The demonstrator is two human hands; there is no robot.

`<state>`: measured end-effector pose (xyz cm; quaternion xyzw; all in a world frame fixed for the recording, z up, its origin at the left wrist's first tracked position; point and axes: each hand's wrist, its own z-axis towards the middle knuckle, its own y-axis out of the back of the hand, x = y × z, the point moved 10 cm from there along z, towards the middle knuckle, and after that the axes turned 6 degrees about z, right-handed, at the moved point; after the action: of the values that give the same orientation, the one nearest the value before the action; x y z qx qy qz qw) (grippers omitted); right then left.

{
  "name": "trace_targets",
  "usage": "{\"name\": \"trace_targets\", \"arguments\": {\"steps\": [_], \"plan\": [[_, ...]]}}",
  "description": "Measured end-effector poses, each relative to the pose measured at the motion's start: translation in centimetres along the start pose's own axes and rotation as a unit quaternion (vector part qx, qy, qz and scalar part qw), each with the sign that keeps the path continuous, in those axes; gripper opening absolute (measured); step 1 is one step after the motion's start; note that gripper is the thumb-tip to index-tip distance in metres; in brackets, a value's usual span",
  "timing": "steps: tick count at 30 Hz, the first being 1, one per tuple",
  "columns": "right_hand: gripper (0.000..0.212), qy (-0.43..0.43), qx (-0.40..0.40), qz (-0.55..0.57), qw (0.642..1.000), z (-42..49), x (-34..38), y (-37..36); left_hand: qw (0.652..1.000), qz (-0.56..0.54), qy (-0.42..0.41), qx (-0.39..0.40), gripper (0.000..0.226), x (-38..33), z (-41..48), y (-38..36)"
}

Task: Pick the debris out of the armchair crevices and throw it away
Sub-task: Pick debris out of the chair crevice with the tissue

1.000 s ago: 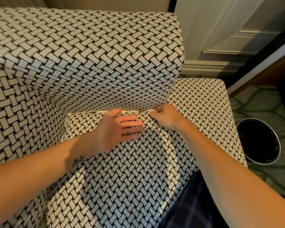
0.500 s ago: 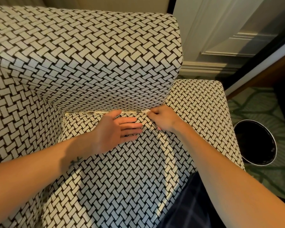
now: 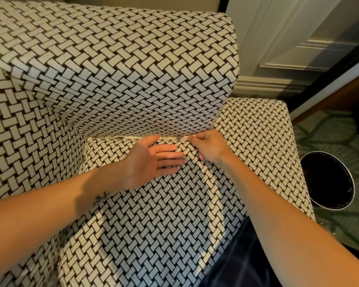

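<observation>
My left hand point(image 3: 151, 160) lies flat on the seat cushion point(image 3: 153, 214), fingers straight and together. It holds nothing and only presses the fabric down just before the crevice point(image 3: 104, 137) under the back cushion point(image 3: 122, 79). My right hand point(image 3: 209, 146) has its fingers curled, and thumb and forefinger pinch what seems to be one end of the debris point(image 3: 131, 138), a pale thin strip of scraps lying along the crevice behind my left fingertips. To do this step well, I think the left hand should press firmly, so the gap is wide and the scraps are not squeezed between the two cushions. The right hand should pull slowly along the line of the crevice, not upward, because thin pieces can tear and a part may fall deeper. I cannot tell whether it is one piece or several, so after the pull I should look in the gap again. The bin point(image 3: 353, 189) stands on the floor just beside the right armrest point(image 3: 257, 131), near enough, so I judge I can carry the scraps over the armrest and drop them inside.
</observation>
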<state>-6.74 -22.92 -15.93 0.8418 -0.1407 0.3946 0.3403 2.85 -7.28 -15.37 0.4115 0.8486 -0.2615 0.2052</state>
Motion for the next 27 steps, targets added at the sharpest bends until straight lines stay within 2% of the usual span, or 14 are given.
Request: {"name": "trace_targets", "arguments": {"steps": [4,8,12,17,23,27], "plan": [[0.047,0.027,-0.008,0.029,0.999,-0.6,0.2,0.3,1.000,-0.001,-0.001,0.007,0.060,-0.1,-0.1,-0.3],[0.027,0.056,-0.023,0.070,0.996,-1.6,0.6,0.8,1.000,-0.006,-0.001,0.017,0.059,-0.1,-0.2,-0.4],[0.027,0.069,-0.025,0.093,0.993,-2.5,0.8,1.0,0.999,-0.017,0.001,0.029,0.059,0.0,-0.3,-0.7],[0.018,0.076,-0.012,0.115,0.990,-3.4,1.3,1.4,0.999,-0.034,0.009,0.041,0.058,0.1,-0.2,-0.9],[0.014,0.044,0.036,0.137,0.989,-4.5,1.4,1.1,0.997,-0.061,0.016,0.050,0.056,0.2,-0.1,-1.0],[0.018,0.018,0.141,0.112,0.983,-5.1,1.7,-1.2,0.997,-0.066,0.000,0.044,0.049,0.1,0.2,-0.7]]}}
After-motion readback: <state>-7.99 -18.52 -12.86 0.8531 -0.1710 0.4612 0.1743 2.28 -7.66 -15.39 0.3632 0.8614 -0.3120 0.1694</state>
